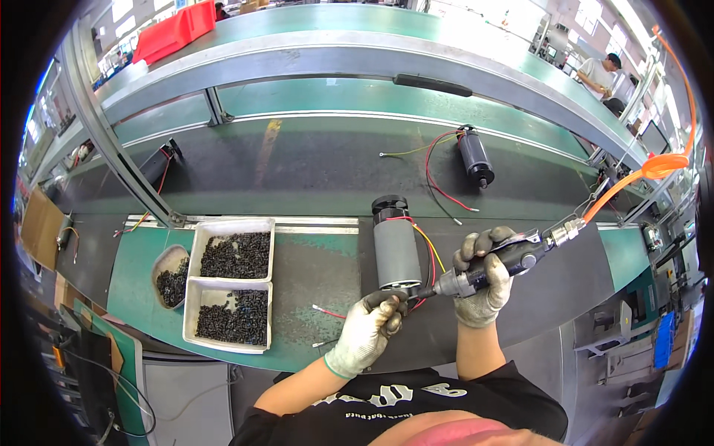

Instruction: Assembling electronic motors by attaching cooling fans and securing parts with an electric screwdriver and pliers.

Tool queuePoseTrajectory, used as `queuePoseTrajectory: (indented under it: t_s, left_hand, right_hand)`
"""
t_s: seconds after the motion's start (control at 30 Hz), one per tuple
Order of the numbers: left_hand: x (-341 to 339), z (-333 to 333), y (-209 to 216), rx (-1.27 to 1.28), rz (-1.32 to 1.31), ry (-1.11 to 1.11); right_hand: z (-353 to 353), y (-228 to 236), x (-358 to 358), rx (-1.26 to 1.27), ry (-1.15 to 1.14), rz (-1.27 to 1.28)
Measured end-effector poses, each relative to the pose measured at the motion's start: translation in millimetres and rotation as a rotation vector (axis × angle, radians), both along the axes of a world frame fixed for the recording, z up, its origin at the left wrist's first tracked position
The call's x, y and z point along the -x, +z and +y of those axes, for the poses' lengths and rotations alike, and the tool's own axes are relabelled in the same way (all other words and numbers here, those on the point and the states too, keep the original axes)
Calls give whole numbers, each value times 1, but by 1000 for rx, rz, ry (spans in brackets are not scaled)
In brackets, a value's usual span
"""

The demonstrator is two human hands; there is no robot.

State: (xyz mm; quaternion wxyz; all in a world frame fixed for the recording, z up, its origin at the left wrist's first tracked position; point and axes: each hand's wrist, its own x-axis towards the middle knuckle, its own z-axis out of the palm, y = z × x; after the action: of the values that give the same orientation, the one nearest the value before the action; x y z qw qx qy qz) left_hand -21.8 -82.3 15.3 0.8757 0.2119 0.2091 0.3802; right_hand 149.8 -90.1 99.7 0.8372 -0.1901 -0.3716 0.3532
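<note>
Head view: I see my gloved left hand (pixel 370 327) pinching the near end of the grey motor (pixel 396 251), and my right hand (pixel 483 279) wrapped tight around the power screwdriver (pixel 491 269), tip at that end. Motor lies lengthwise, pointing away. Left of it, white trays (pixel 232 286) hold black screws (pixel 235 255). Beyond lies a black motor (pixel 474 156).

- Left hand (pixel 370 329), gloved: fingertips pinched at the near end of the grey cylindrical motor (pixel 396 253) lying on the belt.
- Right hand (pixel 483 279), gloved: gripping the pneumatic screwdriver (pixel 487 272), bit at the motor's near end.
- Orange air hose (pixel 632 178): attached to the tool's rear.
- Two white trays (pixel 232 290) of black screws: left of the motor.
- Second black motor (pixel 474 154): farther up the belt.
</note>
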Motion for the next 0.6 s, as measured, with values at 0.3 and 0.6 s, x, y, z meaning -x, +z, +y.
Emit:
queuePoseTrajectory:
  t_s: [0.3,0.6]
  left_hand:
    - [-2,-2,-7,-32,8,-4]
    - [-4,0,-5,-57,109,-78]
  right_hand:
    - [-6,0,1,7,-7,63]
    - [-3,2,0,26,4,34]
